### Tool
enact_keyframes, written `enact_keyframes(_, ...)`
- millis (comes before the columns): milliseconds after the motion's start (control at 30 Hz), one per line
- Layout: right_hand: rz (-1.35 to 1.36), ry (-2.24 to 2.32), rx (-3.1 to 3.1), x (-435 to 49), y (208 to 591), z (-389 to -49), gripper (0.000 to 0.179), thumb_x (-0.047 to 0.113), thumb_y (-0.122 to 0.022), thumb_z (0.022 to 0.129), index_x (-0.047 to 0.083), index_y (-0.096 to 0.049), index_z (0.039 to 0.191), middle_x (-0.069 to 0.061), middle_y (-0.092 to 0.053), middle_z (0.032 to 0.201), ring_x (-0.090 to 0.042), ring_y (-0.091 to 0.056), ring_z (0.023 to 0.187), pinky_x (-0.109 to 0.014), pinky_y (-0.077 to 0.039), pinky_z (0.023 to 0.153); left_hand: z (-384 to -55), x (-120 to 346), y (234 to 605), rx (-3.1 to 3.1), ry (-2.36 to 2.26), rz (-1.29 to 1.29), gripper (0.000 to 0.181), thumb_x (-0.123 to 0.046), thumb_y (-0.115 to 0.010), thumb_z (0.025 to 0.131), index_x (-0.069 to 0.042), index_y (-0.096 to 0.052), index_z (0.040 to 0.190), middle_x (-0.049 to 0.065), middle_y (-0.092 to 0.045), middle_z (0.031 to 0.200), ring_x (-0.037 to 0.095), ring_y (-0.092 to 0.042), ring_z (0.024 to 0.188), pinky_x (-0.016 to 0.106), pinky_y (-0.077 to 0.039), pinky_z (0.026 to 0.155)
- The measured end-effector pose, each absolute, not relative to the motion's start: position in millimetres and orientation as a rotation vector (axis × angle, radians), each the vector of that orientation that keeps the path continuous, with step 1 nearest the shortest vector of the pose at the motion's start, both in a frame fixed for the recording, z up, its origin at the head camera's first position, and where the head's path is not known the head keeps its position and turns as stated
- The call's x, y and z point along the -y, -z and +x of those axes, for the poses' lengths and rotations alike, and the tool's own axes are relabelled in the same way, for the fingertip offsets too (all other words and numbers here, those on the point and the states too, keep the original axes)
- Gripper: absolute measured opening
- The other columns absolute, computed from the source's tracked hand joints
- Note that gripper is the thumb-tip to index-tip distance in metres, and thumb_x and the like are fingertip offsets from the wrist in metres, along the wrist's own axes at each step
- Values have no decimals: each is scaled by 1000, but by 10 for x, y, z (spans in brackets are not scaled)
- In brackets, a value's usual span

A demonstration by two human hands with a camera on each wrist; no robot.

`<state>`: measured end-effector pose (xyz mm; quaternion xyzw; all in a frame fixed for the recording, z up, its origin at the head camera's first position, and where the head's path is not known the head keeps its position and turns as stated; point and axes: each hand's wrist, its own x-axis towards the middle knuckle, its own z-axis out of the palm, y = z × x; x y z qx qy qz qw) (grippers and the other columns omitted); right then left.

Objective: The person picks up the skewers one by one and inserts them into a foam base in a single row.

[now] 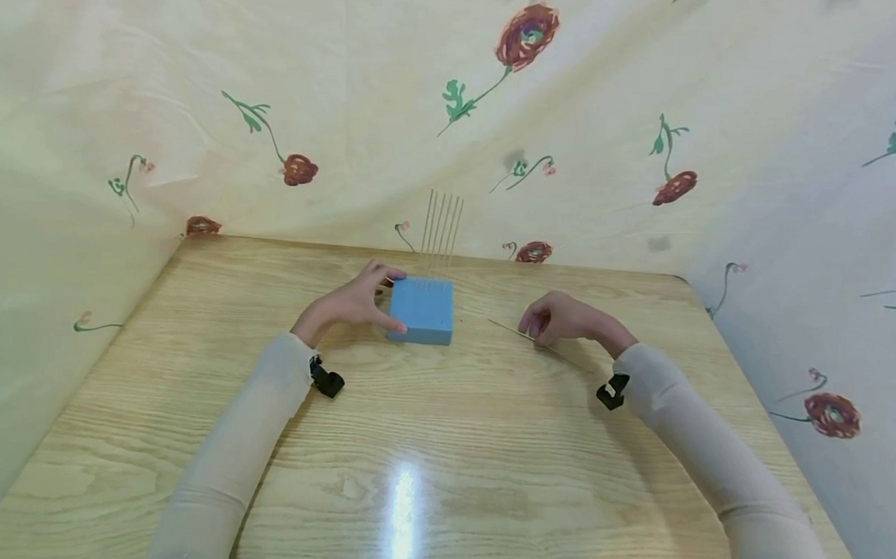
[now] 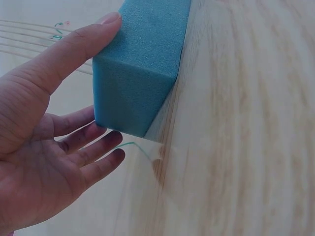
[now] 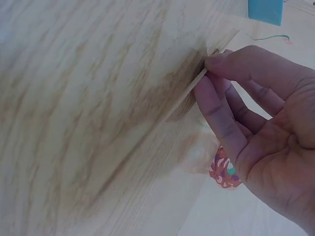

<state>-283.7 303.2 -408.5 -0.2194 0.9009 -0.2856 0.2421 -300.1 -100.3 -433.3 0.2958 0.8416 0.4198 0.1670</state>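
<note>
A blue foam block (image 1: 424,312) sits on the wooden table, with several thin wooden sticks (image 1: 439,229) standing upright along its back edge. My left hand (image 1: 351,297) holds the block from its left side. In the left wrist view the thumb (image 2: 101,34) lies on the block's front face and the fingers reach round its far corner. Right of the block, my right hand (image 1: 562,319) pinches another thin wooden stick (image 1: 503,324) between thumb and fingertips. In the right wrist view this stick (image 3: 197,79) slants low over the tabletop.
The wooden table (image 1: 486,448) stretches toward me and to both sides. A cream cloth (image 1: 366,101) printed with red flowers hangs behind it and along the sides. Black wrist straps (image 1: 328,381) sit over both sleeves.
</note>
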Motion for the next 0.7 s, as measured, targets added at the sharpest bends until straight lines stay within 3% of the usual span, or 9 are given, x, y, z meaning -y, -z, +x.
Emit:
enact_keyframes(467, -639, 737, -2453, -2988, 4041, -2889, 20, -5, -76, 83, 1, -79, 101, -12, -74, 91, -15, -64, 81, -25, -54, 71, -3041, 1018, 4322, -2392, -1186, 846, 93, -28, -87, 83, -8, -34, 157, 18, -21, 156, 38, -33, 141, 60, -34, 115)
enact_keyframes(700, -650, 761, -2435, -2947, 3991, -2898, 24, -9, -63, 86, 0, -78, 103, -16, -74, 93, -14, -57, 73, -27, -49, 62, -3046, 1013, 4325, -2394, -1179, 826, 95, -30, -88, 82, -10, -34, 157, 15, -21, 157, 36, -32, 143, 59, -34, 116)
